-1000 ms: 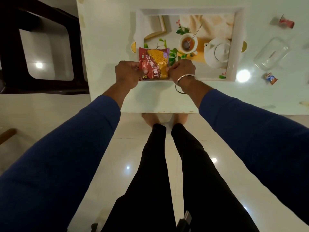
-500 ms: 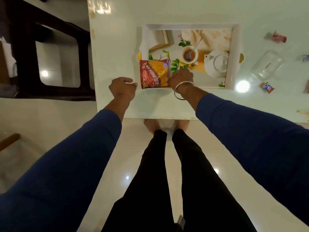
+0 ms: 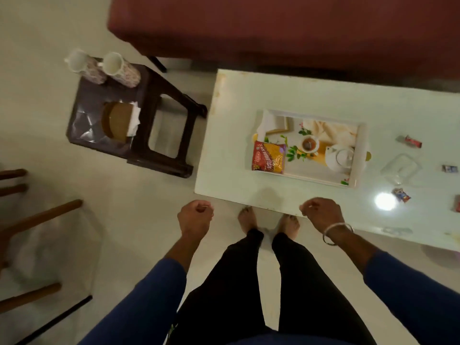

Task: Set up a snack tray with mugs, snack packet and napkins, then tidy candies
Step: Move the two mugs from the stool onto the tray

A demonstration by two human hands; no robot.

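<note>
A red and yellow snack packet [image 3: 268,157] lies at the left end of the white printed tray [image 3: 360,155] on the white table [image 3: 236,125]. Two floral mugs [image 3: 86,66] [image 3: 122,69] stand at the back of a dark stool [image 3: 154,115] to the left, with white napkins [image 3: 134,120] in a brown holder beside them. Several wrapped candies [image 3: 413,141] [image 3: 401,194] lie on the table at the right, around a clear glass container [image 3: 400,169]. My left hand [image 3: 195,219] and my right hand [image 3: 322,212] hang loosely curled at the table's near edge, holding nothing.
A maroon sofa [image 3: 273,28] runs behind the table. Wooden chair legs [image 3: 29,220] stand at the left. Glossy floor separates the stool from the table, and my feet [image 3: 268,220] are at the table's near edge.
Both hands let go of the snack packet, which now lies on the tray, and drew back to the table's edge. The view swung left, bringing the stool with mugs and napkins into sight.
</note>
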